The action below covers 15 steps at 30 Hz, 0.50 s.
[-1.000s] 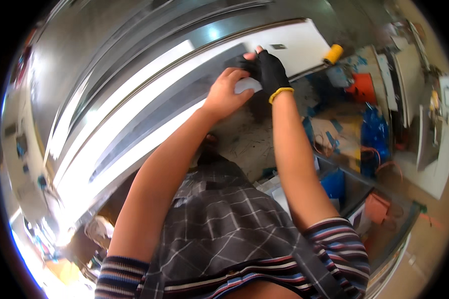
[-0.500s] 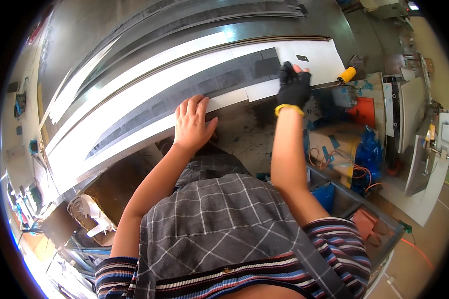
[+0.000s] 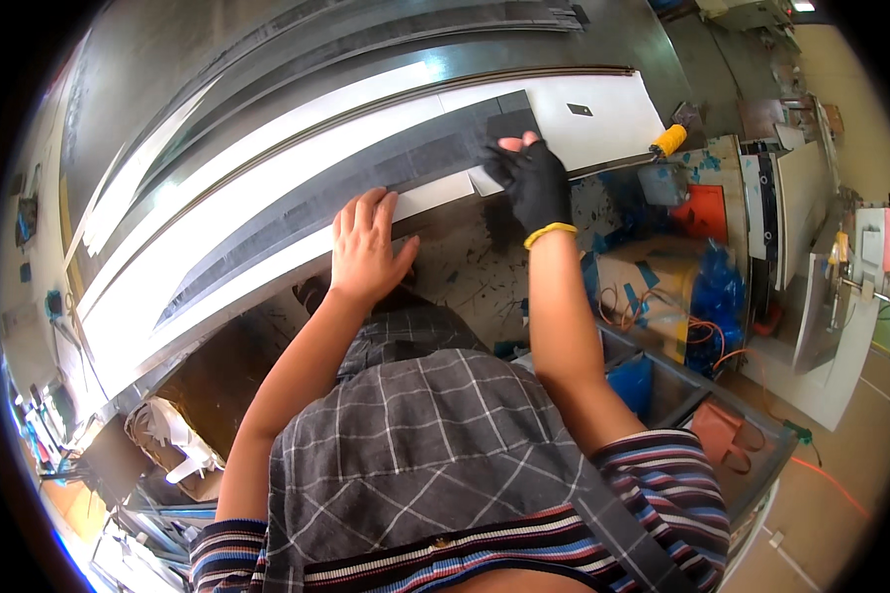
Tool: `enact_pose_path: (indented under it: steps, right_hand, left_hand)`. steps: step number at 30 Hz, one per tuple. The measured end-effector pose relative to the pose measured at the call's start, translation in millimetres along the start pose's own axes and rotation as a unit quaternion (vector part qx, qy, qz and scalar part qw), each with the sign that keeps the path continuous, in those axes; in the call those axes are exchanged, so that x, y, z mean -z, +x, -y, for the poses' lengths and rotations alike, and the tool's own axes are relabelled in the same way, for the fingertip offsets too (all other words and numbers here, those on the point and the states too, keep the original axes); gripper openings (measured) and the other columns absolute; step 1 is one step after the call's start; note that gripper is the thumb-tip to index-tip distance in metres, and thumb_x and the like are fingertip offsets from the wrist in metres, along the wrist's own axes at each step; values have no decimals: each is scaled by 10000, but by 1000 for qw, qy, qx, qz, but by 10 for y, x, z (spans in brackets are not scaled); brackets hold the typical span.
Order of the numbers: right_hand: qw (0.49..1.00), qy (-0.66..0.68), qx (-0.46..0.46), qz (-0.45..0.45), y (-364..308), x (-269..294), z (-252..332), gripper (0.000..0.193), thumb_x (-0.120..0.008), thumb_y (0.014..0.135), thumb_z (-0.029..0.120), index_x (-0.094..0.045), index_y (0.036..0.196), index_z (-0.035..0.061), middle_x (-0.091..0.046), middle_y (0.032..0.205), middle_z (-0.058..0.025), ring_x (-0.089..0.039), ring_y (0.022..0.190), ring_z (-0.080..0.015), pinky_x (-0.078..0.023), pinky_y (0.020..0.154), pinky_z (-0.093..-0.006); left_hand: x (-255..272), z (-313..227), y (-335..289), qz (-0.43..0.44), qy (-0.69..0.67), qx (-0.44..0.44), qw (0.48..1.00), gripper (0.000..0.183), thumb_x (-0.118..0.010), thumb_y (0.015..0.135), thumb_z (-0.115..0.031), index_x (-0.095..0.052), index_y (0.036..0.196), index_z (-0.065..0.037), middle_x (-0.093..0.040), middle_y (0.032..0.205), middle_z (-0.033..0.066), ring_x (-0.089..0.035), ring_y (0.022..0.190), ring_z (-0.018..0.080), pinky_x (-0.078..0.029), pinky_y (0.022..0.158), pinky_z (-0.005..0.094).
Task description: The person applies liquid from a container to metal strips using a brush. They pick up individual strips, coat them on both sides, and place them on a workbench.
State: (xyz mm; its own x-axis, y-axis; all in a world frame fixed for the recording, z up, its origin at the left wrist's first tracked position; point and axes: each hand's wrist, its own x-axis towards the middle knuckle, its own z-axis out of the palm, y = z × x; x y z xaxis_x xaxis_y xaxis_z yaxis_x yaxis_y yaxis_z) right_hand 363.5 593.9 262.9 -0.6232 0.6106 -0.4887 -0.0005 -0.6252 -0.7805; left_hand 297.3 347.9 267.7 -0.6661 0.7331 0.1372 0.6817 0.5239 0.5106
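A long, curved dark grey strip (image 3: 366, 173) lies on white sheeting (image 3: 603, 128) along the near edge of the table. My bare left hand (image 3: 368, 242) rests flat at the strip's near edge, fingers stretched out over the white border. My right hand (image 3: 536, 188), in a black glove with bare fingertips showing and a yellow band at the wrist, is over the strip's right end. Its fingers are curled together; whatever they hold, if anything, is hidden. Just left of it, a corner of the white sheeting at a seam looks slightly raised.
A yellow roll (image 3: 669, 140) sits at the table's right corner, and a small dark tag (image 3: 579, 110) lies on the sheeting. Long dark strips (image 3: 445, 35) lie farther back. Below right are a taped cardboard box (image 3: 643, 282), blue plastic (image 3: 717, 296) and orange cords.
My right hand has moved left, from beside the strip's right end to over it. My left hand stays pressed at the strip's near edge. The whole view has shifted slightly.
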Motion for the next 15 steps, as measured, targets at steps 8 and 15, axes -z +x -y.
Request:
enact_pose_path:
  steps: [8,15]
  right_hand:
    - [999,36,3,-11,248,117,105,267,-451,952,223,-495,1065,-16,-621,896,-193,-656,830,-327,-572,791,-409]
    - [971,192,119,-85,426,441,299,325,-417,985,248,-506,926,-59,-603,1018,-276,-614,976,-384,-530,895,-461]
  left_hand:
    - [-12,-13,0,11,11,12,1000,641,-706,724,-279,-477,1281,-57,-454,1302,121,-416,1210,333,-316,1038,450]
    - [-17,-7,8,13,14,14,1000,649,-711,717,-264,-475,1284,-56,-445,1315,126,-410,1217,334,-316,1041,451]
